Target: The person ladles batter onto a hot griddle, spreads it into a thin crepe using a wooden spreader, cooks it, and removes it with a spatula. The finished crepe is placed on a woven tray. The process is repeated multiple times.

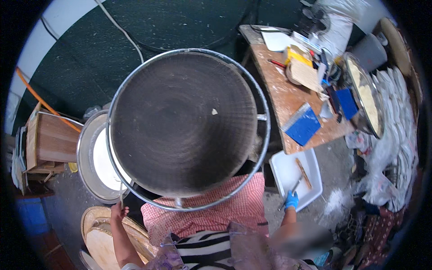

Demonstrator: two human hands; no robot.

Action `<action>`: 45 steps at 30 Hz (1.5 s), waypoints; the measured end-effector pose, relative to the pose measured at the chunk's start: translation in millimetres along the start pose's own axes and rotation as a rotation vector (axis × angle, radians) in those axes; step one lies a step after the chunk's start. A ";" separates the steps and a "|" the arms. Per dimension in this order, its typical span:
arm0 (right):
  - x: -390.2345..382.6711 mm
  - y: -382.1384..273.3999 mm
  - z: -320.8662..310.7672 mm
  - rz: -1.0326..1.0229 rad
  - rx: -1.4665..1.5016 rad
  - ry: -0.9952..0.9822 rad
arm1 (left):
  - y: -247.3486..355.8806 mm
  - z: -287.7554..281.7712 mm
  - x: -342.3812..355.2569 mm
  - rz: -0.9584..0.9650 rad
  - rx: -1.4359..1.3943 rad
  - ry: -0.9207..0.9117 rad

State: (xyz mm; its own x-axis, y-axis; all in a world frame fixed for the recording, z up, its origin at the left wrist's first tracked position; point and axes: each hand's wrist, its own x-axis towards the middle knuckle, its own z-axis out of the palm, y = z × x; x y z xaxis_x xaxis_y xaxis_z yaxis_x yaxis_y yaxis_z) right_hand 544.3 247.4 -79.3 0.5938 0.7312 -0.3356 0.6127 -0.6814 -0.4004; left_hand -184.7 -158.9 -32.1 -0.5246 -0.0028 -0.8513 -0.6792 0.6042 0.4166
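Note:
A large round dark griddle [180, 121], ringed by a metal hoop [268, 118], fills the middle. One small pale scrap [214, 111] lies on its surface. My left hand [118, 211] is closed around a thin upright handle [121, 192] at the near rim of a metal basin [85, 166]. White liquid [104, 162] fills that basin; the handle's far end is hard to make out. My right hand [291, 200], in a blue glove, grips a slim metal-looking tool [297, 185] over a white plastic tray [277, 173]. A wooden stick [303, 173] lies in the tray.
A wooden table [265, 58] at right bears a blue scraper [303, 125], papers and small items. Beyond it stands a bowl of pale yellow stuff [366, 99] beside stacked plastic bags [391, 130]. Round wooden boards [101, 238] lie at lower left, below a wooden box [56, 137].

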 end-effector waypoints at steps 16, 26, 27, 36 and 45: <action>-4.6 -8.7 -5.8 0.274 0.710 -0.067 | 0.7 18.9 23.0 -0.201 -0.736 0.014; -52.1 -35.5 12.3 0.272 0.454 -0.324 | 13.5 39.8 2.9 0.157 0.006 0.075; -53.6 -37.6 14.9 0.295 0.443 -0.318 | 12.8 36.2 -11.0 0.159 0.346 0.175; -106.6 -60.0 47.7 0.246 0.333 -0.440 | 28.3 11.9 -4.6 0.489 0.422 0.611; -126.0 -68.6 41.9 0.213 0.287 -0.448 | 4.1 22.9 30.3 0.491 0.028 0.263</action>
State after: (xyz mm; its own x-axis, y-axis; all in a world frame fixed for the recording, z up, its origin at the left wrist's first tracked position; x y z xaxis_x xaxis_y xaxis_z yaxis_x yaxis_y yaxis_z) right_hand 405.6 203.3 -45.2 0.3711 0.5638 -0.7378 0.3008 -0.8247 -0.4789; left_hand -191.6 -138.3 -63.5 -0.8889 0.0882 -0.4495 -0.3105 0.6055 0.7328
